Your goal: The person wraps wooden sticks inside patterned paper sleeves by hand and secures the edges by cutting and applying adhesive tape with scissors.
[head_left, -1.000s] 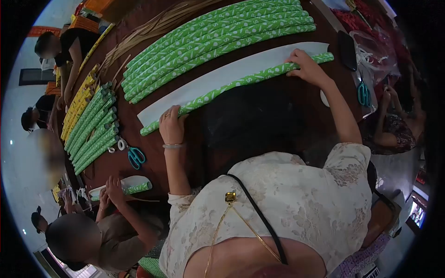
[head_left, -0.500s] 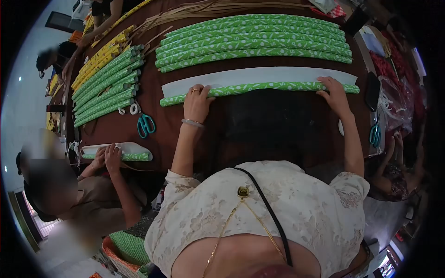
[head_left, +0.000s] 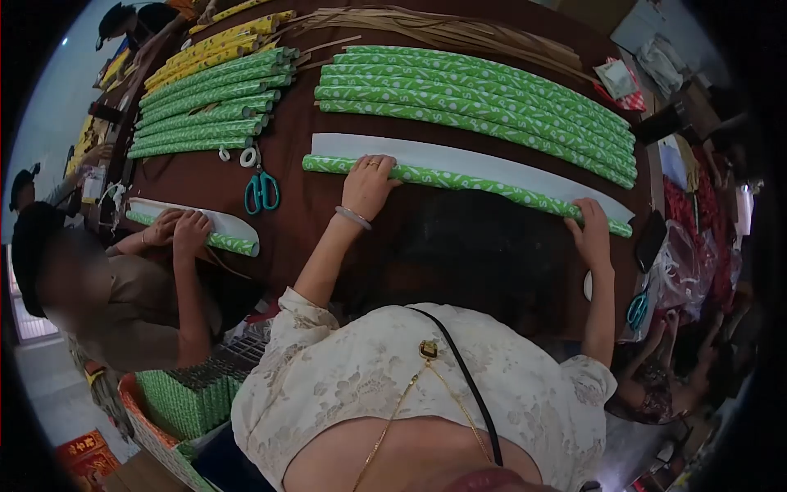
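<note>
- Curling over the roll, left of its middle, the fingers of the left hand held it close together, a ring on one.
- The right hand gripped the same roll near its right end, fingers on top and thumb on the near side.
- The roll lay across the counter, from the centre of the frame slanting down to the right; white backing spread along its far side.
- Beyond it, green rolls lay side by side from upper middle to upper right, with brown strips at the top.
- Upper left held yellow rolls and, just below, a bunch of short rolls, also green.
- Near these sat two white rings and teal scissors.
- At left, a co-worker's hands were on a smaller, partly rolled sheet.
- At right, a phone lay just beside the roll's end.
- A basket stood lower left.
</note>
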